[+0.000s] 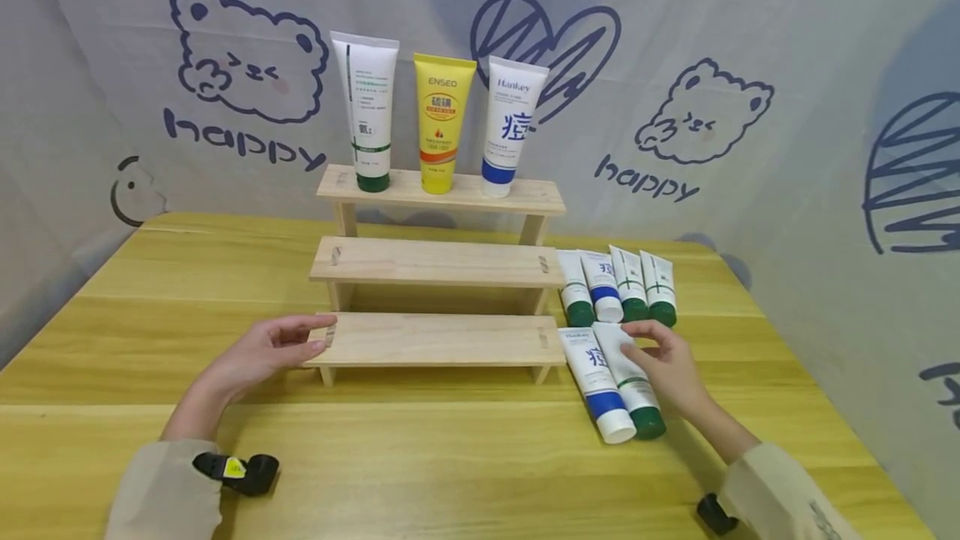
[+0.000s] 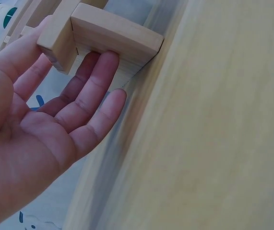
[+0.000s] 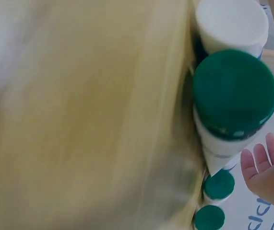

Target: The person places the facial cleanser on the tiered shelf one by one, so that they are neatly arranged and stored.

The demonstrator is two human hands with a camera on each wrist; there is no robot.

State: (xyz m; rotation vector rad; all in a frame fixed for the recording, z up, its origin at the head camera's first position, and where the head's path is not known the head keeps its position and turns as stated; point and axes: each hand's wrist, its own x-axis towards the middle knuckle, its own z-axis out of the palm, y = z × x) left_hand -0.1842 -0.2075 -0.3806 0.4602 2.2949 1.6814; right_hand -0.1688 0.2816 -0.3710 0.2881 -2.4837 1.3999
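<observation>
The person's left forearm [image 1: 195,417] slants inward, the left hand [image 1: 258,352] reaching with thumb and index finger parted, other fingers gently bent, palm bared to the wrist view. The right forearm [image 1: 726,430] slants inward too; the right hand [image 1: 667,365] has loosely curved fingers, thumb and index finger slightly apart.

The wood-grained table [image 1: 420,457] bears a three-tier stand [image 1: 438,342] and, to its right, six tubes [image 1: 611,308] (green- or white-capped).
</observation>
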